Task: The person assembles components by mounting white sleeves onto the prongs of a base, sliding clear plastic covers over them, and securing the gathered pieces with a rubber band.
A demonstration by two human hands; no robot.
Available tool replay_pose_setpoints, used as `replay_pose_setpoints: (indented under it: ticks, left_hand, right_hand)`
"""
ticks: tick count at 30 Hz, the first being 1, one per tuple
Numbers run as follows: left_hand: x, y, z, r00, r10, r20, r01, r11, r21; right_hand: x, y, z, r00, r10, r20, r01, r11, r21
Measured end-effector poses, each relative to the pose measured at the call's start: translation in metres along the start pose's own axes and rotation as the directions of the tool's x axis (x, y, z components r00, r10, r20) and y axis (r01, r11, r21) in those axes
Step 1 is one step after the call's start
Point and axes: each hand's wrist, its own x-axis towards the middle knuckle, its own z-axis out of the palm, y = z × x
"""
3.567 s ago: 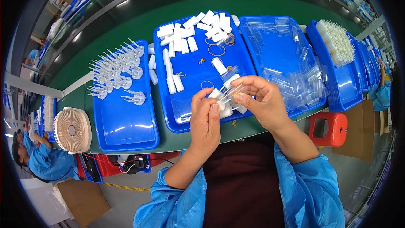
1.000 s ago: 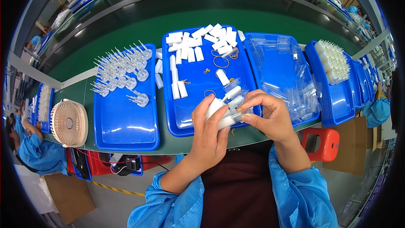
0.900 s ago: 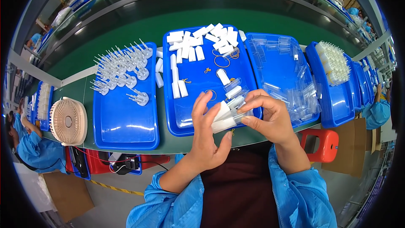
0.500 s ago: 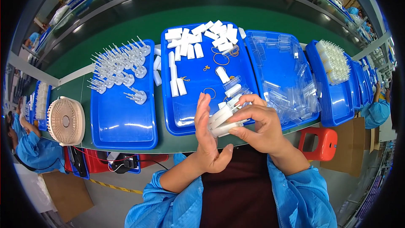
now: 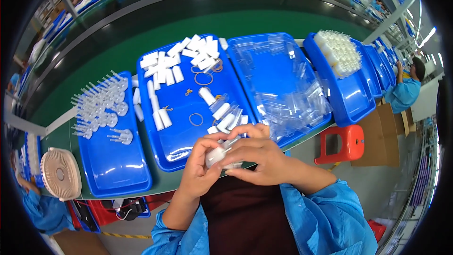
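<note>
A small bundle of white plastic tubes (image 5: 216,155) with thin tips is gripped between my two hands at the table's front edge. Around its left side, my left hand (image 5: 199,164) has its fingers curled. From the right, my right hand (image 5: 258,157) closes over the same bundle; its fingers cover most of it. Just beyond my hands, the middle blue tray (image 5: 177,150) holds more loose white tubes (image 5: 163,66), rubber bands (image 5: 196,119) and a few clear pieces.
The left blue tray (image 5: 120,177) carries clusters of thin-stemmed white parts (image 5: 101,106). Clear plastic sleeves (image 5: 292,113) fill part of another tray; a block of white tubes (image 5: 339,54) stands farther right. A fan (image 5: 60,174), a red stool (image 5: 342,144) and a co-worker (image 5: 408,87) flank the table.
My left hand has gone from flat and upright beside the tubes to curled around them. Both hands are closer together and lower. The whole view has turned and shifted rightward.
</note>
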Motion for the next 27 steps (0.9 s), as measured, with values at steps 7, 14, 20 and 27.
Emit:
replay_pose_setpoints:
  ticks: [7, 14, 20, 27]
  left_hand:
    - [0.004, -0.007, 0.003, 1.000, -0.007, -0.028, 0.007, 1.000, 0.025]
    - [0.003, 0.003, 0.005, 0.991, -0.043, -0.129, 0.028, 0.992, -0.122]
    - [0.001, 0.002, 0.001, 0.988, -0.020, -0.153, 0.007, 0.996, -0.087]
    - [-0.001, 0.004, -0.001, 0.979, -0.017, -0.201, 0.004, 0.998, -0.064]
  right_hand:
    - [0.006, 0.006, -0.039, 0.987, 0.007, 0.162, 0.004, 0.998, -0.066]
    - [0.019, 0.122, -0.163, 0.761, 0.492, -0.422, -0.634, 0.431, -0.642]
    - [0.018, 0.168, -0.159, 0.703, 0.638, -0.314, -0.578, 0.256, -0.775]
    - [0.042, 0.152, -0.126, 0.771, 0.636, 0.030, -0.481, 0.614, -0.626]
